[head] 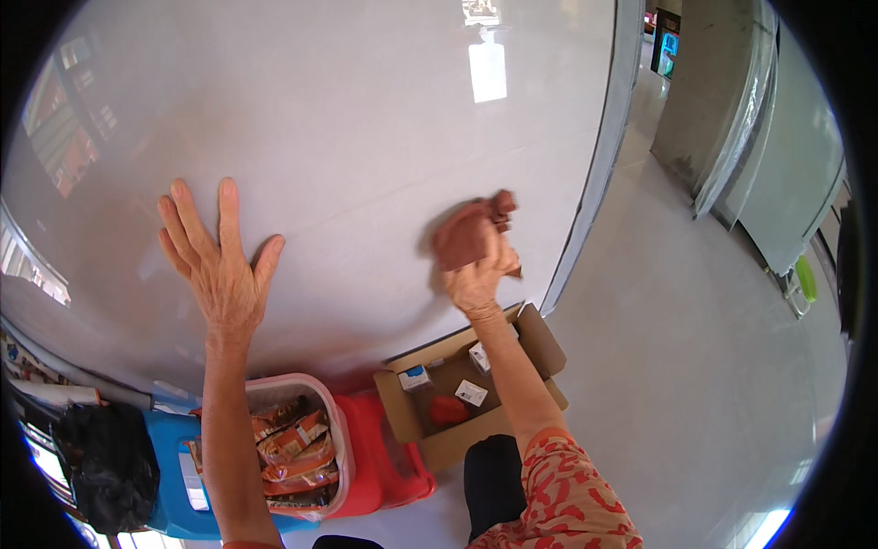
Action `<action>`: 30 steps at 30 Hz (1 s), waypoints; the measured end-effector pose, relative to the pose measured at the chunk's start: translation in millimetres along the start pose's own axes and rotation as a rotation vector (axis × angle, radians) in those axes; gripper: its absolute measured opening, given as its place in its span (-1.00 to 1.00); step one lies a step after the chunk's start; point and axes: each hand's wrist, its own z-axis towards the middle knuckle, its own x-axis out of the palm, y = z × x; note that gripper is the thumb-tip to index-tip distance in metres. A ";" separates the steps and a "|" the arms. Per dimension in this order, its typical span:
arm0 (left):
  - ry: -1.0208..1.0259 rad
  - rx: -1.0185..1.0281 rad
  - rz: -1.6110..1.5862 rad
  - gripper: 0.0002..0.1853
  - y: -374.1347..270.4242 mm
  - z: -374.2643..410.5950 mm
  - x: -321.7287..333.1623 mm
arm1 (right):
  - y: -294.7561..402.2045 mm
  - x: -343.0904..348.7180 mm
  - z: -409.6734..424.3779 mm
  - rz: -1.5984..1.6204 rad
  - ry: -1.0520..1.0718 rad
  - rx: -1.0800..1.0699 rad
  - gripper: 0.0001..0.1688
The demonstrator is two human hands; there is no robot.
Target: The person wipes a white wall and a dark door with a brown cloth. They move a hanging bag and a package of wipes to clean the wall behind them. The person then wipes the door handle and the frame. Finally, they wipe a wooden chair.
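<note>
A glossy pale wall panel (357, 137) fills most of the head view before me. Flat against it on the left rests my left hand (230, 274), palm down with fingers and thumb spread, holding nothing. To the right, my right hand (477, 278) grips a bunched reddish-brown cloth (466, 233) and presses it to the panel, near its right edge. The fingertips of that hand are partly hidden in the cloth and slightly blurred. A thin crack-like line crosses the surface between the two hands.
Below stand an open cardboard box (439, 449) with small white boxes (471, 392) and a red item (448, 410), a pink-rimmed tub (346, 446) of packaged snacks, a red plastic stool (384, 480), a blue bin (171, 515) and a black plastic bag (106, 460). Tiled floor (658, 357) stretches right.
</note>
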 end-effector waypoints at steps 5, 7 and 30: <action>0.042 -0.008 -0.044 -0.13 -0.2 -1.5 -3.3 | -34.1 -21.0 -31.6 -0.145 0.172 0.448 -0.42; 0.068 0.001 -0.060 -0.11 3.1 -4.0 -7.5 | -43.8 -25.0 -38.5 0.029 0.168 0.693 -0.49; 0.186 -0.091 -0.098 -0.07 16.9 -74.8 -17.6 | 110.9 -37.4 -65.2 0.337 0.468 -0.360 -0.58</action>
